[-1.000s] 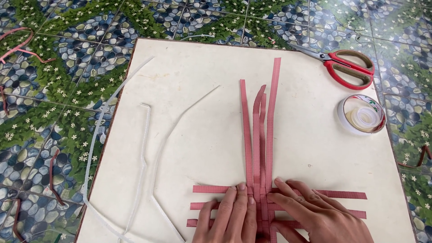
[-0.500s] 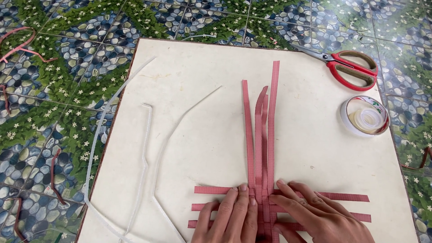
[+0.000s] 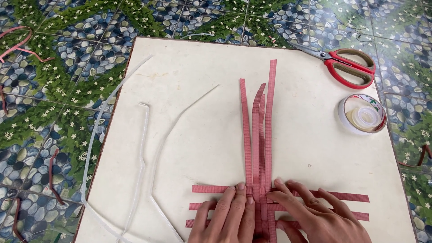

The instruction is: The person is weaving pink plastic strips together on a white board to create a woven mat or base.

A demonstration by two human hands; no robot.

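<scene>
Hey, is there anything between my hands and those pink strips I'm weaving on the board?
No, nothing visible. The left hand and right hand both press directly on the pink strips where they cross. The white strips, scissors and tape roll lie off to the sides.

both hands (image 3: 274,216) pressing woven pink strips (image 3: 261,135), scissors (image 3: 346,67)
</scene>
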